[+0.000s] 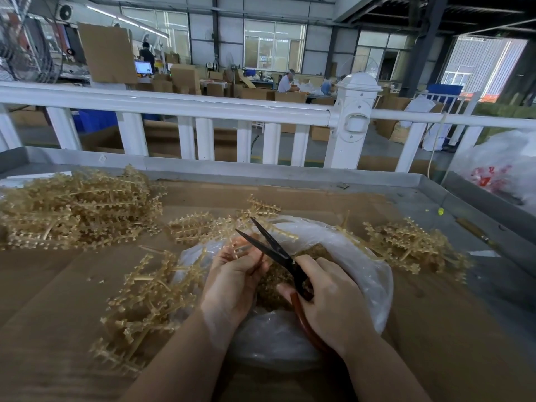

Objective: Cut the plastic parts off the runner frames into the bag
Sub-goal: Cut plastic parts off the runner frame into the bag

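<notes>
Runner frame pinched in left hand over the open bag, long axis running away from the body, between parted scissors gripped by right hand. Uncut frames heaped left on the cardboard-covered worktop. Beyond, white railing and a factory hall.

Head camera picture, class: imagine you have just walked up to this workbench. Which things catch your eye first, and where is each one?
First, the black scissors, blades open at the centre, gripped by the right hand while the left hand holds a runner frame over the clear bag of cut parts. Next, the big heap of amber frames at far left, and a smaller pile right of the bag.
</notes>
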